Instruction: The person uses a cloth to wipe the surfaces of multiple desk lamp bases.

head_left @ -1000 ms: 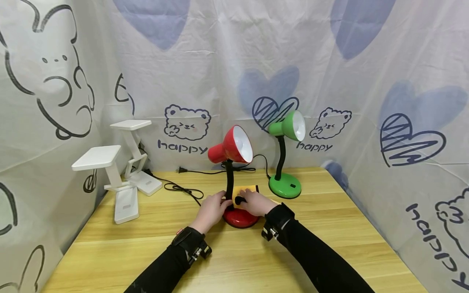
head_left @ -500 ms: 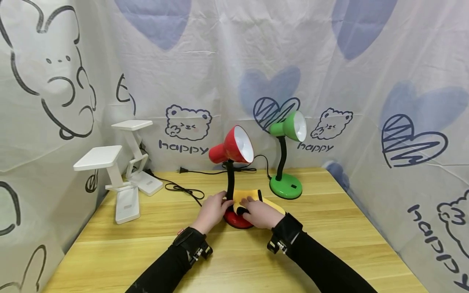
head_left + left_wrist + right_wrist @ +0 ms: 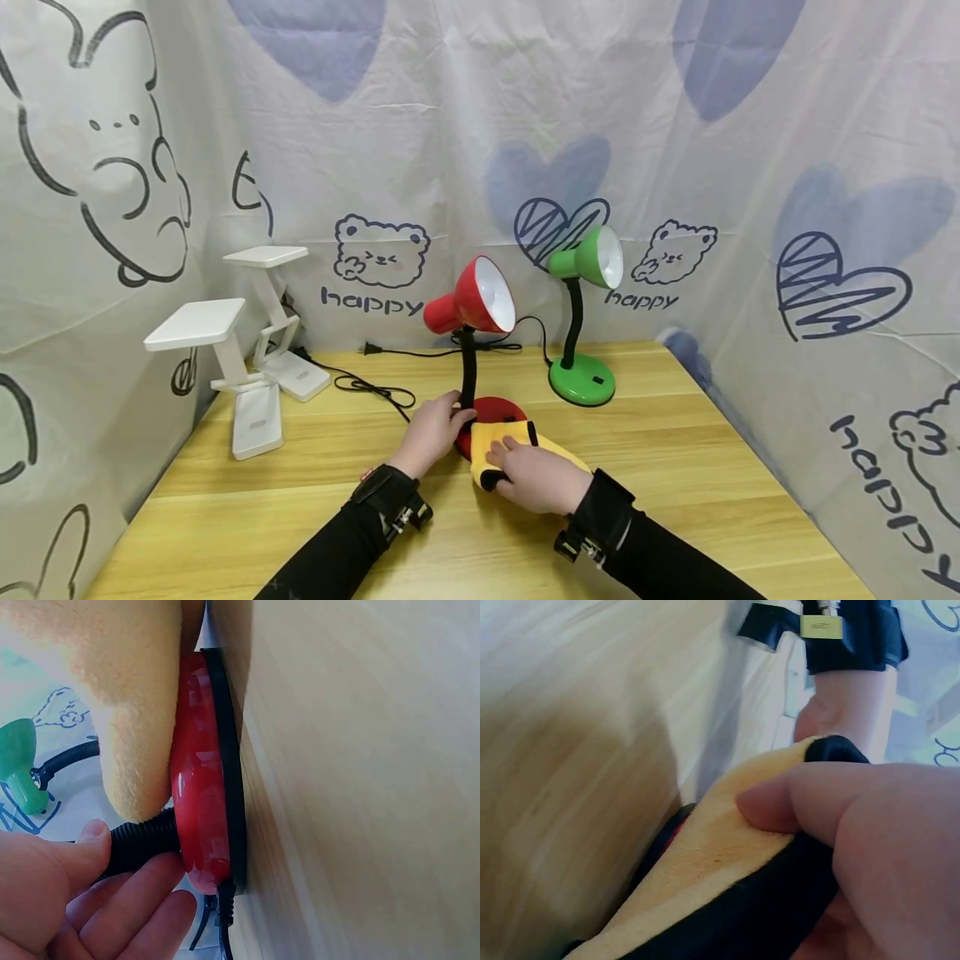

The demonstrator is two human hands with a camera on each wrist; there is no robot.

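A red desk lamp stands upright on the table, its black flexible neck rising from a round red base. My left hand grips that neck low down, thumb on one side and fingers on the other. A yellow cloth with black edging lies over the front part of the base, covering some of it. My right hand holds the cloth, its thumb pressed against the fabric in the right wrist view and the fingers mostly hidden behind it.
A green desk lamp stands behind and to the right. Two white folding lamps are at the left. Black cords run along the back of the wooden table. A printed curtain surrounds it.
My right hand has drawn the cloth toward me and slightly right, from the back of the base over to its front edge. The left hand stays on the neck.
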